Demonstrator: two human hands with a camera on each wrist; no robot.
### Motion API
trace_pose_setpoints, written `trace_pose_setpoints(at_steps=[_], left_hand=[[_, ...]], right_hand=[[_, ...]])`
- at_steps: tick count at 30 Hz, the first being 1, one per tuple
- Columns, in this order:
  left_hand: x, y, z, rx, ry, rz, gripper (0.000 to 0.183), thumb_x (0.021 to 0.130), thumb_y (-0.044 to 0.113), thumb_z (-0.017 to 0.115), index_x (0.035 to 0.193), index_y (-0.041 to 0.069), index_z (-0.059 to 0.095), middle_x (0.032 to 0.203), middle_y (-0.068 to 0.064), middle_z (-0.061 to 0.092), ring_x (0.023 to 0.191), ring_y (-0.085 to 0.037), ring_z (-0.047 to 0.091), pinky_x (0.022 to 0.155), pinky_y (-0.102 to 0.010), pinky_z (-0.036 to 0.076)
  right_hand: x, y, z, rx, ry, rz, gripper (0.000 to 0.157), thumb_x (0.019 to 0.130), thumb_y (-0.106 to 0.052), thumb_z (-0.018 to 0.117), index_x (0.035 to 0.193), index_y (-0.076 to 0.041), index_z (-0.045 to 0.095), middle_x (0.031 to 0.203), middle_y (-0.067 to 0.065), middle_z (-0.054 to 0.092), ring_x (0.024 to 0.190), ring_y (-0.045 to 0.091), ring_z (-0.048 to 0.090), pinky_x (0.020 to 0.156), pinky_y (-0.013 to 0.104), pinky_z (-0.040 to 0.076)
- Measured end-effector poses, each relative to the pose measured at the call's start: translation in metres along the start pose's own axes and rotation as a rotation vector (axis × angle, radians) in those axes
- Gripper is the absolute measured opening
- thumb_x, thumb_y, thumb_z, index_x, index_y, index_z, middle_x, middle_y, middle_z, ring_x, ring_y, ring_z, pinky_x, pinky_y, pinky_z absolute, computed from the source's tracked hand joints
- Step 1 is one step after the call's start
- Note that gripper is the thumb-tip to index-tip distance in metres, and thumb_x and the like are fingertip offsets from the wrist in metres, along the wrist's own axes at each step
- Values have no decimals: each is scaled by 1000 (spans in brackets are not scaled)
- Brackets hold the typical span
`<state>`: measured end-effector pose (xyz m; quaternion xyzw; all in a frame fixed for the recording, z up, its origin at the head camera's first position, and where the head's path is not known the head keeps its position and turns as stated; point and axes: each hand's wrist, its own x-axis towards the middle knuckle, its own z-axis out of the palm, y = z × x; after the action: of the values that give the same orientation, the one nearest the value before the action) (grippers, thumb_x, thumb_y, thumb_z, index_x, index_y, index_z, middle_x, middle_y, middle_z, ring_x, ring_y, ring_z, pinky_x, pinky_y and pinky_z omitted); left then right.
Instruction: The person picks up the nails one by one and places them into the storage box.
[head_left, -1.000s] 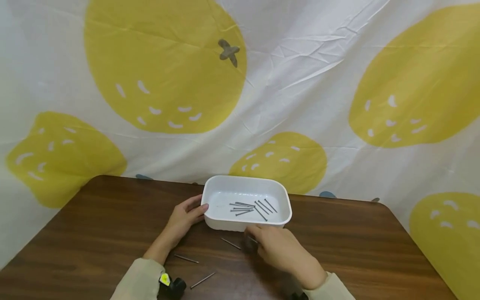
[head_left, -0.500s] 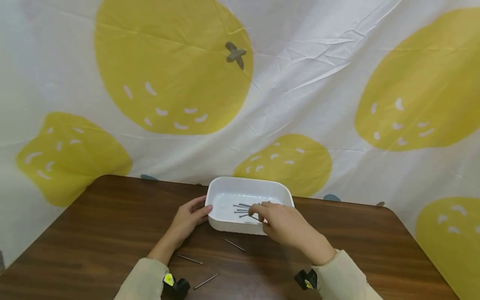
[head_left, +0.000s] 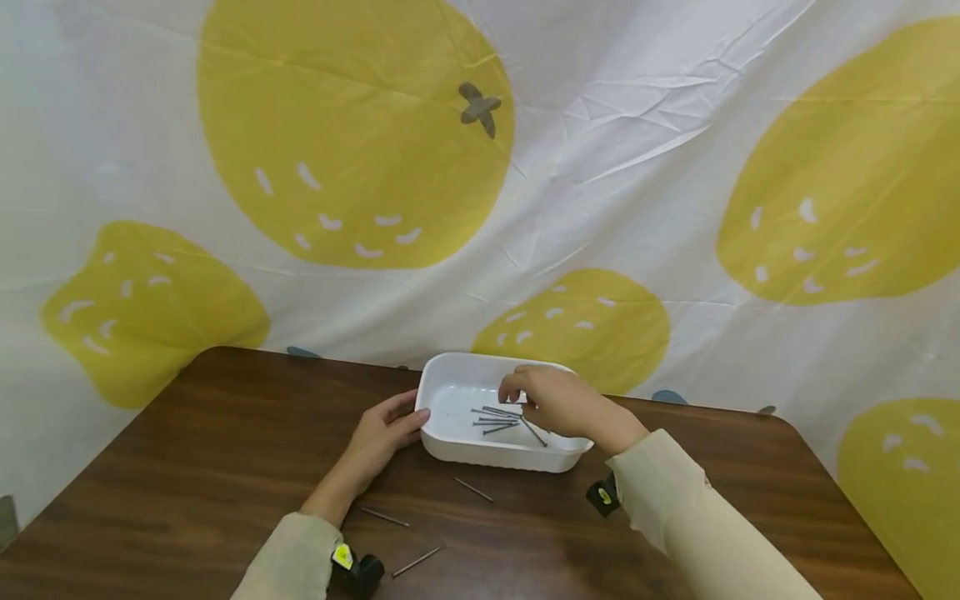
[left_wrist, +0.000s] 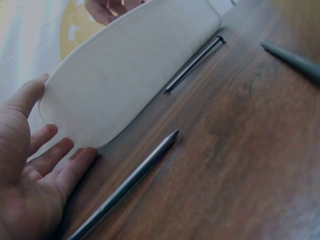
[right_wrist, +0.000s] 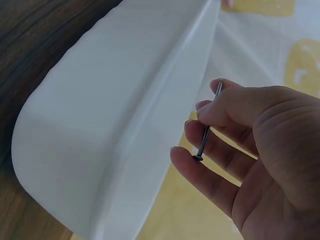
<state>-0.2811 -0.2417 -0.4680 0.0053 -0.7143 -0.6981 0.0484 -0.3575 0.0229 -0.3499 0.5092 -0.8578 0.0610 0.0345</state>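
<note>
A white rectangular plastic tray [head_left: 487, 452] sits on the table, with several grey nails [head_left: 500, 430] lying in its middle. At its left end my left hand [head_left: 375, 437] holds it, the thumb at the rim and the fingers against the outer wall. Above the tray's right part is my right hand [head_left: 562, 404]. In the right wrist view, its thumb and fingertips pinch one nail [right_wrist: 203, 142], the head pointing down; the hand hides part of the tray's inside. In the left wrist view, a nail [left_wrist: 195, 65] lies close to the tray's wall.
The dark wooden table [head_left: 225, 467] ends at a cloth [head_left: 360, 308] with yellow fruit prints behind the tray. Three loose nails lie in front: one nail [head_left: 473, 489] near the tray, another nail [head_left: 386, 517] by the left wrist, a third nail [head_left: 417, 562] closer in.
My right hand has gone from the table in front of the tray up over its rim, to above its right part. My left hand stays at the tray's left end.
</note>
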Motion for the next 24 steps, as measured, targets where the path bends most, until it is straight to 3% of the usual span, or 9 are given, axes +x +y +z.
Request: trace_pose_setpoints(at_steps=[12,24], left_hand=[[2,-2,-1,-5,-5,-2,56,99,21,67,147,0,48,151,-24,50,125,-28,62,101,-36,59],[2,-2,0,-13,12,-4,55,98,19,67,146,-1,49,149,-25,51,123,-27,62,100,-35,60]], right_hand=[[28,19,15,62,-125,88,19,89,2,63,97,-11,75,96,1,74,84,13,66,76,28,58],[53,27,29,86,-137,96,14,87,4,68,94,-5,74,90,5,73,83,14,63,78,29,56]])
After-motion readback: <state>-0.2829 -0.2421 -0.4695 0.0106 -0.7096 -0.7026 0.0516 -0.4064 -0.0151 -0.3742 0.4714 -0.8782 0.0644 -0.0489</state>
